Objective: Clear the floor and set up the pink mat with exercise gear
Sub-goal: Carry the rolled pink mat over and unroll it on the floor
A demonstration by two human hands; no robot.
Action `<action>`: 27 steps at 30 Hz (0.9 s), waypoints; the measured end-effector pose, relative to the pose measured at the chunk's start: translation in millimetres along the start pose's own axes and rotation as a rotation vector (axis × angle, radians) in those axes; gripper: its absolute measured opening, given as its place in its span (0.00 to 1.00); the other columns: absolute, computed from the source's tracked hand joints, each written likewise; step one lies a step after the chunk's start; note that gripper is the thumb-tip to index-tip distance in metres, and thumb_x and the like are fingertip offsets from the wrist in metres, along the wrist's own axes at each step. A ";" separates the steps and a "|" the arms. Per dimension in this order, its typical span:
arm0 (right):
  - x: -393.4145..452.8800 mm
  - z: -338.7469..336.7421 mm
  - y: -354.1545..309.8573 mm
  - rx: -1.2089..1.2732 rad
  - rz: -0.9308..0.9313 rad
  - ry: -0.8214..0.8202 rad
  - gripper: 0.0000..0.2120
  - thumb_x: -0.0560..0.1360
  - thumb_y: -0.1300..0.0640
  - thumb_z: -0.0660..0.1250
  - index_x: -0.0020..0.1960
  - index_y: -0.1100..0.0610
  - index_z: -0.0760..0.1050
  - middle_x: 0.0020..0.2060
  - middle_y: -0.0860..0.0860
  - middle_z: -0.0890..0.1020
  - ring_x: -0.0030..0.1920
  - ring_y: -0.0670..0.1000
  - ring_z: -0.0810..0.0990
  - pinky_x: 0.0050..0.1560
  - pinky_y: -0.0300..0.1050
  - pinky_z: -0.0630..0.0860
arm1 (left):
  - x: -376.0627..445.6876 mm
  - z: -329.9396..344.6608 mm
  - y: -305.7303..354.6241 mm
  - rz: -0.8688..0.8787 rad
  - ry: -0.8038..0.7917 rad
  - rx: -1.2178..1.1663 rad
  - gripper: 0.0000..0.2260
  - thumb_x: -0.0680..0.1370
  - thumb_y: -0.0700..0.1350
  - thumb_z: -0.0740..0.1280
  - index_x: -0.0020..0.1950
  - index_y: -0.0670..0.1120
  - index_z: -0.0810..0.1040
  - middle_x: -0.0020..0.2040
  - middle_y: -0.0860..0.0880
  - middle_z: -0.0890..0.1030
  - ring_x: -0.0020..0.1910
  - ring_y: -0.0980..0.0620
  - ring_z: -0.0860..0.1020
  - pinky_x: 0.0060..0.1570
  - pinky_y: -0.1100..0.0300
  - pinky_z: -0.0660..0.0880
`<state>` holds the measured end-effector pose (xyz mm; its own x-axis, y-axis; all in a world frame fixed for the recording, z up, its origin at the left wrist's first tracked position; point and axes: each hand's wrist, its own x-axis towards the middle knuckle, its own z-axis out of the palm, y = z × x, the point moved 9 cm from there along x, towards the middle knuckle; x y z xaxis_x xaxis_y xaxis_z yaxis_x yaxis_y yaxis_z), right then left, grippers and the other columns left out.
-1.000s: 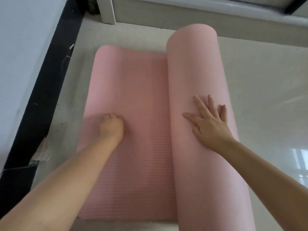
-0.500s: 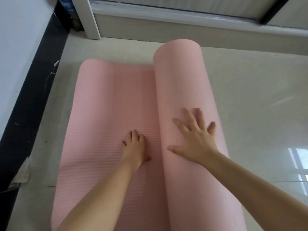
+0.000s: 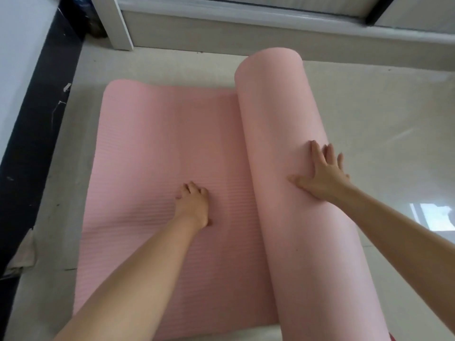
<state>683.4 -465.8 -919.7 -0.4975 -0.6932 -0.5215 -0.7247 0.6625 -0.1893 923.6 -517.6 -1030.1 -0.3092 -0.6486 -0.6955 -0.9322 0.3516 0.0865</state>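
Observation:
The pink mat (image 3: pixel 157 148) lies partly unrolled on the pale floor, its ribbed flat part on the left. The rest of it is a thick roll (image 3: pixel 283 134) running from the far middle to the near right. My left hand (image 3: pixel 193 205) presses on the flat part, fingers curled down, holding nothing. My right hand (image 3: pixel 322 173) rests flat on top of the roll with fingers spread, toward its right side. No exercise gear is in view.
A white wall with a black skirting board (image 3: pixel 32 148) runs along the left. A white door frame post (image 3: pixel 120 25) and a raised sill (image 3: pixel 246 33) close the far side. Glossy floor tiles (image 3: pixel 394 134) stretch to the right of the roll.
The roll has moved to the right, and the flat part is wider. My right hand went with it. My left hand stayed pressed on the flat part.

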 end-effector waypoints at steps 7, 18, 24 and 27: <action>-19.7 1.6 -3.1 -0.387 -0.294 0.079 0.28 0.78 0.66 0.50 0.75 0.48 0.53 0.77 0.44 0.42 0.76 0.55 0.35 0.74 0.58 0.39 | 1.2 4.2 6.2 -0.003 -0.032 0.075 0.40 0.75 0.57 0.66 0.76 0.38 0.51 0.77 0.34 0.47 0.77 0.34 0.48 0.73 0.46 0.58; 3.4 0.9 -59.7 -0.486 -0.728 -0.013 0.22 0.76 0.52 0.54 0.70 0.48 0.66 0.76 0.48 0.56 0.77 0.52 0.45 0.73 0.62 0.38 | 1.0 -12.1 24.4 -0.063 0.140 -0.072 0.25 0.76 0.41 0.64 0.73 0.42 0.63 0.74 0.45 0.63 0.74 0.46 0.61 0.72 0.53 0.64; 18.5 21.1 -56.4 -0.535 -0.768 0.012 0.26 0.79 0.44 0.48 0.75 0.47 0.52 0.74 0.46 0.60 0.77 0.52 0.44 0.67 0.73 0.35 | 4.0 -4.9 78.4 -0.096 -0.004 -0.046 0.15 0.79 0.44 0.59 0.64 0.42 0.75 0.65 0.43 0.74 0.66 0.43 0.71 0.62 0.54 0.71; 22.9 25.9 -46.2 -0.538 -0.800 -0.015 0.28 0.78 0.40 0.49 0.75 0.45 0.51 0.74 0.46 0.57 0.77 0.53 0.41 0.66 0.74 0.34 | 3.6 8.1 85.0 -0.159 -0.031 -0.063 0.17 0.80 0.42 0.59 0.67 0.40 0.72 0.71 0.43 0.68 0.71 0.45 0.66 0.69 0.55 0.66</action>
<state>717.8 -505.0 -944.4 0.2424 -0.8770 -0.4148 -0.9700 -0.2262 -0.0886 844.7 -484.6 -1031.1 -0.1516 -0.6709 -0.7259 -0.9792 0.2022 0.0175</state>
